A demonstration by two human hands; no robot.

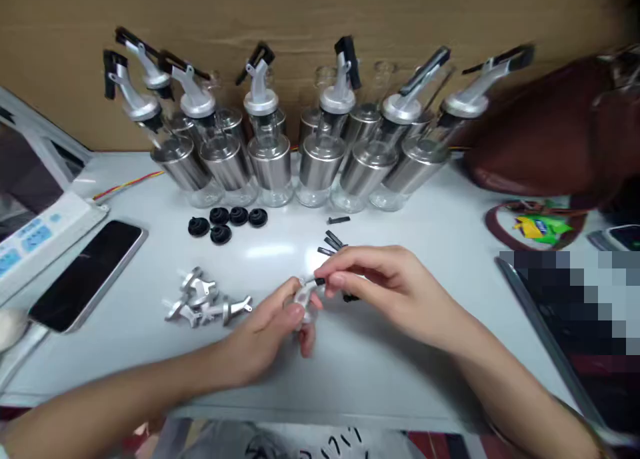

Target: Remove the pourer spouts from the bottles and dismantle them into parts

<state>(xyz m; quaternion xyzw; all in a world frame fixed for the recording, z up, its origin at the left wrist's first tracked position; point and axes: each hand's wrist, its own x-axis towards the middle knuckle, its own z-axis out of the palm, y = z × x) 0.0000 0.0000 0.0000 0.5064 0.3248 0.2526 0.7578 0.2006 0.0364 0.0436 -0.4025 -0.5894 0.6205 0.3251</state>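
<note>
My left hand [275,322] is closed around a silver pourer spout [303,296] above the near middle of the table. From the right, my right hand [385,286] pinches a small black lever cap [320,282] at the spout's tip; how far the two are joined is too small to tell. Several loose silver spouts [203,296] lie in a pile to the left of my hands. Farther back sit several black rubber stoppers [220,234]. Slim black levers [335,239] lie just beyond my right hand, partly hidden by it.
Glass bottles with steel sleeves [270,162] line the back, many topped with pourers. A phone [90,272] and a power strip [40,239] lie at left. At right are a brown bag [540,126], a green and yellow packet [543,229] and a dark-edged device [540,332].
</note>
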